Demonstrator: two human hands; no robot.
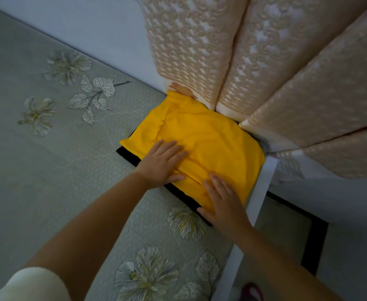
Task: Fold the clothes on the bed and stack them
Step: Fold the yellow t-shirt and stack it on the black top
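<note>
A folded yellow garment (199, 146) lies on top of a black garment (130, 158) at the far right corner of the bed (48, 170), beside the curtain (275, 72). The black one's edges show along the left and near sides. The left hand (163, 165) rests flat on the yellow garment's left part, fingers spread. The right hand (223, 202) lies flat on its near edge, fingers spread, thumb over the black edge. Neither hand pinches anything.

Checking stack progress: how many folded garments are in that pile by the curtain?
2 visible: a yellow garment on top, under both flat hands, and a black garment beneath it, showing only along the pile's near and left edges. More could be hidden between or underneath.
</note>
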